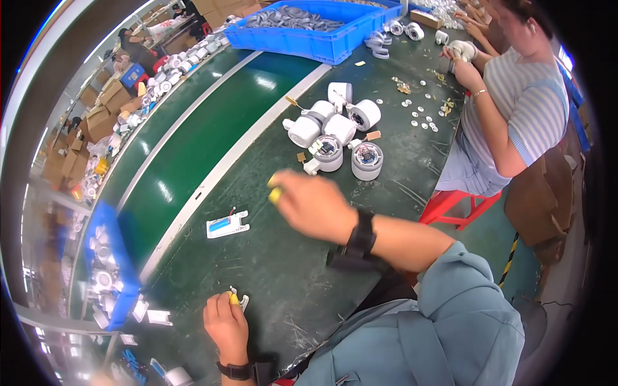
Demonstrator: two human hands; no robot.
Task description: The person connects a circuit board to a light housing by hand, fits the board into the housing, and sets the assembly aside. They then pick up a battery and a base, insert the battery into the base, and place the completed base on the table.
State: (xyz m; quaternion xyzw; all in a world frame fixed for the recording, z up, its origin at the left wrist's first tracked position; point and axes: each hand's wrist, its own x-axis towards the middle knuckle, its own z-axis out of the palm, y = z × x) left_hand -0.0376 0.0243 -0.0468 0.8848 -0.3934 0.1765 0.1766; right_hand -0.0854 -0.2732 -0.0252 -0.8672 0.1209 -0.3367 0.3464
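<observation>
My left hand [224, 323] is low on the green work table, its fingers closed on a small white plastic bracket [244, 302] that is mostly hidden under them. A yellow finger cover shows on one fingertip. Further up, my right hand [317, 204] hangs over the table, a little blurred. Two of its fingertips wear yellow covers and stand slightly apart, with nothing visible between them. Just beyond it is a group of white and grey round housings [367, 161], some with circuit boards facing up. Left of it lies a white plastic bracket with a blue battery [220, 224].
A green conveyor [183, 138] with pale rails runs along the left. A blue crate [347, 44] of grey rings stands at the far end, another blue bin [132, 286] at left. Small white discs [423, 119] lie near a seated co-worker [515, 96] on the right.
</observation>
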